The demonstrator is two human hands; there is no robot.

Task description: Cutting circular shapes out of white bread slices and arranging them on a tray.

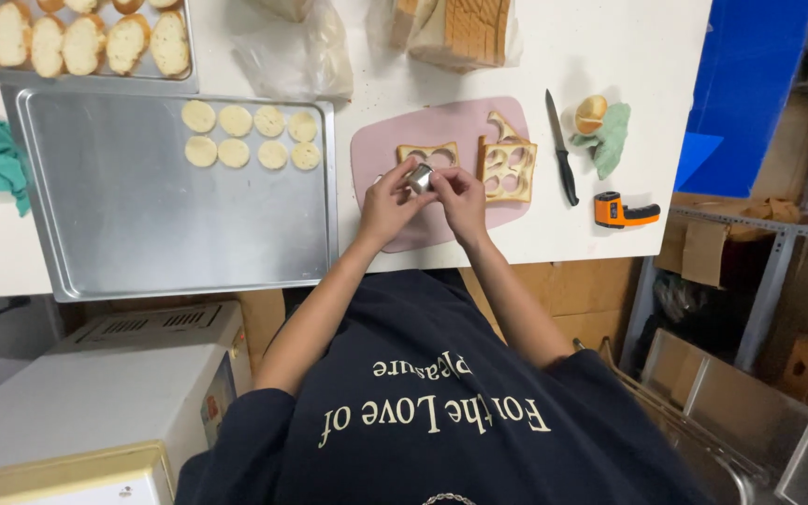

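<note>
Both your hands meet over the pink cutting board (pixel 381 150). Your left hand (pixel 387 206) and right hand (pixel 461 198) pinch a small round metal cutter (pixel 420 177) between their fingertips, just below a bread slice (pixel 428 153) with holes cut from it. The cutter looks shiny, short and cylindrical. Its smooth wall could slip from such a light pinch, and its thin edge could nick a fingertip pressed against it.

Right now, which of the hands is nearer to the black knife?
Right. The right hand sits on the pink cutting board, across the cut-out bread from the black knife; the left hand is farther left, both holding the metal cutter.
</note>
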